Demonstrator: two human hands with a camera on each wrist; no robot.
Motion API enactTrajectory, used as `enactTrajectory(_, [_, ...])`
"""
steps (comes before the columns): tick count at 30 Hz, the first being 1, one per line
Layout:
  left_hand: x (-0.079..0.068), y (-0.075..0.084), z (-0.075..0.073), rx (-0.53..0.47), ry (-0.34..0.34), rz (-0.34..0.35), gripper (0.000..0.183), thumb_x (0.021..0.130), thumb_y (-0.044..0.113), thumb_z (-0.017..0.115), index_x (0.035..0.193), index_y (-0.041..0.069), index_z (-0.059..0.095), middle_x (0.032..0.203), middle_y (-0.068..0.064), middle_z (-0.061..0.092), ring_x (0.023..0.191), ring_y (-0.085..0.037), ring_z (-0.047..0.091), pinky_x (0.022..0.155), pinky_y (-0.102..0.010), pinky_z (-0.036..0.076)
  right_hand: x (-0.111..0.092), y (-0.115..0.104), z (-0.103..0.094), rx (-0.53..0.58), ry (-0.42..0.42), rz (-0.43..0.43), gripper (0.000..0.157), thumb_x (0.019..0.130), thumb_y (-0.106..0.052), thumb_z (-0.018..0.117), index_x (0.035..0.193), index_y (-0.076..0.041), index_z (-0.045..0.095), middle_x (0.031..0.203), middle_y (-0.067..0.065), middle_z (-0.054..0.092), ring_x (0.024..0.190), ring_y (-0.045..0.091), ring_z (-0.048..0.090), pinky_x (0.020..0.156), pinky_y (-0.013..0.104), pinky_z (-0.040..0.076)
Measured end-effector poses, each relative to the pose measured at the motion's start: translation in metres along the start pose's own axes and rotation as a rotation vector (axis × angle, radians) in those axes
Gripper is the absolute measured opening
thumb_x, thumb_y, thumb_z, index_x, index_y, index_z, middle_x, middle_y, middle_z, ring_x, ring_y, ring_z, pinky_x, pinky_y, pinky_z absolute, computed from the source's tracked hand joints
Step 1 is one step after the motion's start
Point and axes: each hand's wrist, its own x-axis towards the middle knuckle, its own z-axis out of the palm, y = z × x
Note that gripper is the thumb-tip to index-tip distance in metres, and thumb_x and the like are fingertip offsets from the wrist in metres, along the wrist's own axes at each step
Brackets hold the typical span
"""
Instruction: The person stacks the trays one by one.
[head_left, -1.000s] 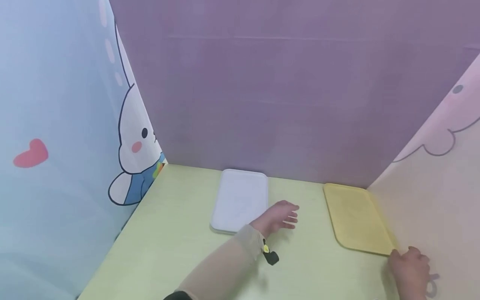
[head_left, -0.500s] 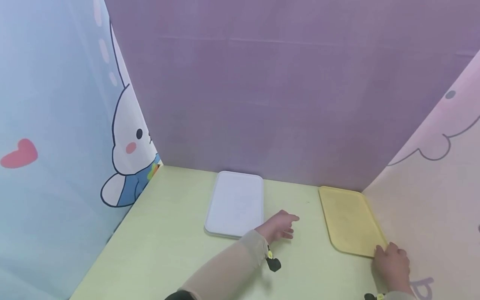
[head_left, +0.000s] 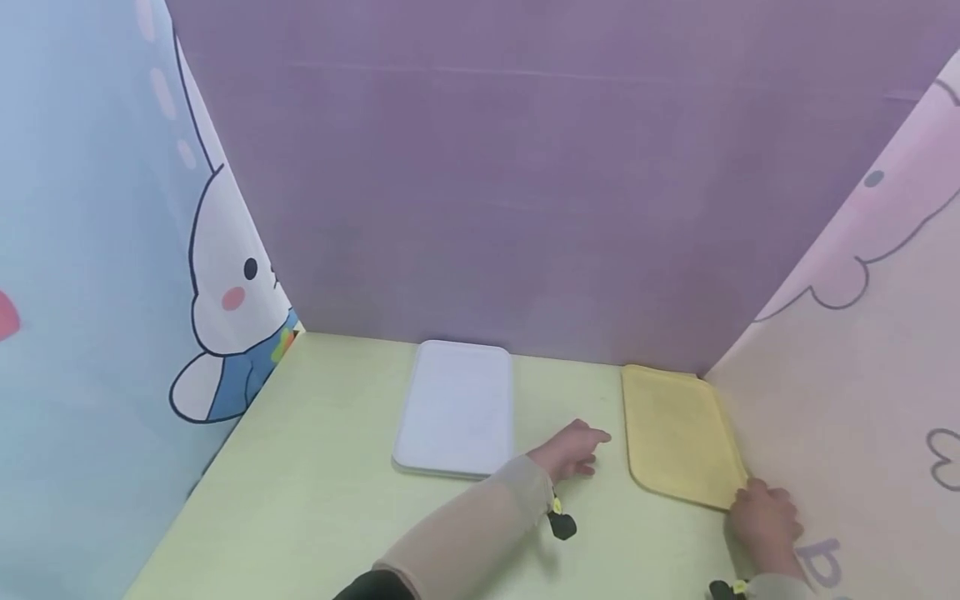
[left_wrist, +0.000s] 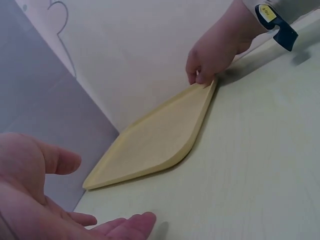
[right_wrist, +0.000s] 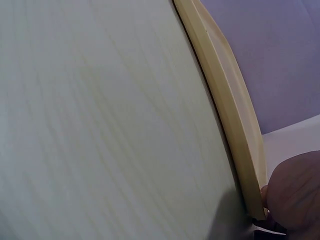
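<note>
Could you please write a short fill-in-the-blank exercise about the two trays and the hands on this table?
1. The right hand grips the near corner of the flat ____ plastic tray.
2. The left hand lies open between the yellow tray and the flat ____ plastic tray.
3. Both trays lie on a pale ____ tabletop.
4. The wall behind the trays is ____.

Missing words: yellow; white; green; purple

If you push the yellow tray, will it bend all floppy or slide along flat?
The yellow tray probably stays stiff: its rim looks straight and even in the right wrist view. It likely slides easily, since it lies flat on the smooth table. It seems light, being thin; the right hand holds just its near corner with fingertips.
</note>
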Motion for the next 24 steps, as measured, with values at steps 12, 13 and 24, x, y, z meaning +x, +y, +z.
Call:
enactTrajectory(12, [0.012,-0.013,0.033,0.195,0.066,0.01,0.068,0.092,0.033,0.067,0.144,-0.001,0.041,0.143,-0.018,0.052,0.111,-0.04,0.062,0.109,-0.063,0.041,-0.005,-0.02,0.01,-0.029,0.0,-0.054,0.049,0.099,-0.014,0.043,0.143,0.008,0.037,0.131,0.045,0.038,0.113,0.067,0.037,0.087,0.079,0.032])
enactTrajectory(13, [0.012,-0.014,0.033,0.194,0.078,0.009,0.064,0.092,0.031,0.066,0.142,-0.001,0.043,0.137,-0.017,0.055,0.107,-0.038,0.063,0.106,-0.059,0.044,-0.006,-0.02,0.011,-0.026,0.004,-0.057,0.048,0.098,-0.013,0.043,0.142,0.007,0.039,0.131,0.044,0.04,0.114,0.066,0.037,0.087,0.078,0.032])
enactTrajectory(24, [0.02,-0.014,0.017,-0.022,-0.069,0.059,0.023,0.095,0.007,0.061,0.115,-0.003,0.057,0.109,-0.019,0.069,0.097,-0.033,0.072,0.087,-0.044,0.06,-0.015,-0.015,-0.007,0.316,-0.127,-0.081,0.039,0.103,-0.009,0.039,0.137,0.011,0.039,0.128,0.036,0.051,0.103,0.036,0.06,0.076,0.037,0.054])
